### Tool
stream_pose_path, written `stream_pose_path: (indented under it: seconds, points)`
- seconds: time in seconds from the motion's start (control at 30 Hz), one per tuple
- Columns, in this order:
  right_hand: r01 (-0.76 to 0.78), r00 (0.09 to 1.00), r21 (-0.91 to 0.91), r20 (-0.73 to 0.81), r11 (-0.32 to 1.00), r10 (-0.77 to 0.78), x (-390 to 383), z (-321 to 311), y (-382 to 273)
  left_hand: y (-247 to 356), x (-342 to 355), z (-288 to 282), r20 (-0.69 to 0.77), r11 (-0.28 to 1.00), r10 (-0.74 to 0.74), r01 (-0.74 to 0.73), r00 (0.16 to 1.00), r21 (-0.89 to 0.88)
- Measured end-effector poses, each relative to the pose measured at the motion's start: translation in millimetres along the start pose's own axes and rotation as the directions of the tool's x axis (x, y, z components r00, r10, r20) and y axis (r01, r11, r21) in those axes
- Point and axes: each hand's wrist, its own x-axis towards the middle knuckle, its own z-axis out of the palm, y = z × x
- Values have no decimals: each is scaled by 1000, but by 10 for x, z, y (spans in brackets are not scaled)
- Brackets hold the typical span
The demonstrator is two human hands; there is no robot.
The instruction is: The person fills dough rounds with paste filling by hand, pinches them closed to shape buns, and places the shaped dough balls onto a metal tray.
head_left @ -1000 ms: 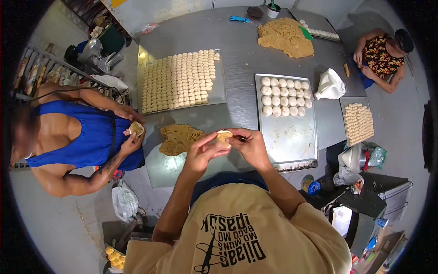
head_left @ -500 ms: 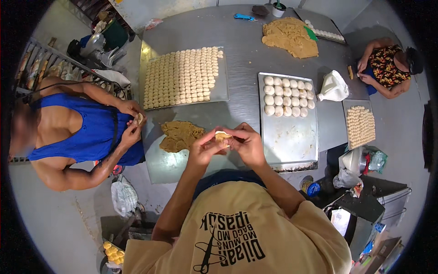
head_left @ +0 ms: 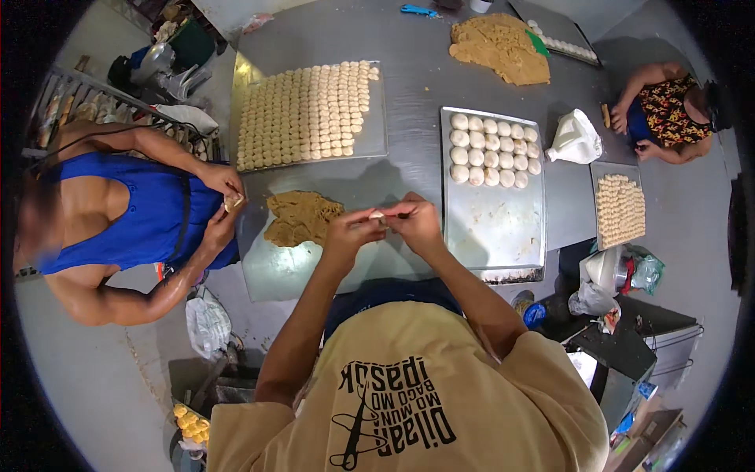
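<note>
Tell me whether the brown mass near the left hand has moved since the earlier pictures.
No. Judged against the metal table and its near edge, the brown mass has not shifted; only the camera's view has.

Smooth metal table, glossy metal tray, rough matt brown paste, matt cloth shirt.

Your left forearm: bare, slanting upward and to the right. Your right forearm: bare, slanting upward and to the left. Your left hand: ahead of you, fingers curled inward, pinching. Your right hand: slightly farther forward, fingers bent, likewise pinching. Fingertips of both: close together.
</note>
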Motion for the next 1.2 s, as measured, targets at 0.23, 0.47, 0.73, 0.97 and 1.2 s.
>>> stream_pose_path:
  seconds: [0.23, 0.47, 0.73, 0.97, 1.2]
  points:
    - [123, 992, -355, 19, 927, -124, 199, 49, 469, -634, 575, -129, -87, 990, -130, 134, 988, 39]
    - [99, 995, -405, 17, 909, -101, 127, 120, 614, -909, 764, -239, -92, 930, -67, 96, 994, 355]
    - [-21, 1000, -532, -25, 846, 10, 122, 36, 679, -730, 625, 29, -50, 779, 112, -57, 992, 625]
    - [72, 965, -471, 254, 879, 57, 372, -104, 574, -879, 650, -80, 157, 382, 414, -328, 897, 864]
    - [159, 950, -337, 309, 928, -51, 414, -325, 759, -857, 514, 50, 13, 590, 361, -239, 932, 771]
